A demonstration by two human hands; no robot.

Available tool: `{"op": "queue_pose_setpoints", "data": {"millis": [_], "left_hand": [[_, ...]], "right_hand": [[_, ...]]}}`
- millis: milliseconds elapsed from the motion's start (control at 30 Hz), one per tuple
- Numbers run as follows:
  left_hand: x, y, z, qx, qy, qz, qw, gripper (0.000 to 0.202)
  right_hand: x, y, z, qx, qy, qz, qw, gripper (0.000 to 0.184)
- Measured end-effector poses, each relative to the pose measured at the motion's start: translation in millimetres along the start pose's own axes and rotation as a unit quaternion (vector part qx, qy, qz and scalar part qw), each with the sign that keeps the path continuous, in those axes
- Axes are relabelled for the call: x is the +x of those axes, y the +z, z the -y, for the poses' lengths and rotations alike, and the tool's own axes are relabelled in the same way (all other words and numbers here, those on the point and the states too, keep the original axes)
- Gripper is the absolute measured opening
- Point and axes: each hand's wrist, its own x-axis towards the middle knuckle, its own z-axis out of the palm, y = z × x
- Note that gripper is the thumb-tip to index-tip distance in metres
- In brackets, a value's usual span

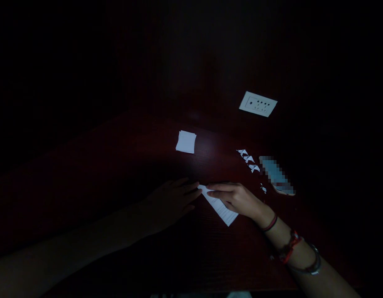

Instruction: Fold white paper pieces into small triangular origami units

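Observation:
A narrow, folded-looking piece of white paper (pixel 221 209) with faint printed lines lies slanted on the dark red tabletop. My right hand (pixel 241 200) rests on its upper right side, fingers stretched out over the paper; the thumb is partly hidden. My left hand (pixel 175 200) lies in shadow to the left with its fingers spread, fingertips at the paper's pointed upper end. Beyond both hands sits a small stack of square white paper (pixel 185 142). Several small folded paper pieces (pixel 248 159) are lined up to the right of it.
A phone-like object (pixel 276 176), blurred by pixels, lies to the right of the folded pieces. Small white scraps (pixel 263 188) are near its lower left. A white socket plate (pixel 258 104) is at the back right. Surroundings are very dark.

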Motion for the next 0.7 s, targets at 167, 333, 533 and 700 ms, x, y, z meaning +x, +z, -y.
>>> {"op": "queue_pose_setpoints", "data": {"millis": [167,333,533,700], "left_hand": [[-1.0,-3.7,0.7,-0.016,-0.012,0.017,1.000,0.039],[-1.4,-6.2,-0.1,-0.017,-0.016,0.022,0.999,0.039],[-2.7,-3.7,0.6,-0.019,-0.016,0.017,1.000,0.040],[-3.8,-4.8,0.0,-0.021,-0.018,0.020,0.999,0.040]], "right_hand": [[-0.4,-0.8,0.9,-0.008,-0.005,-0.008,1.000,0.038],[-1.0,-1.3,1.6,-0.019,-0.008,-0.002,1.000,0.036],[-1.1,-0.2,0.6,-0.023,-0.011,-0.003,1.000,0.037],[-0.4,0.5,0.7,-0.015,-0.011,-0.015,1.000,0.038]]}}
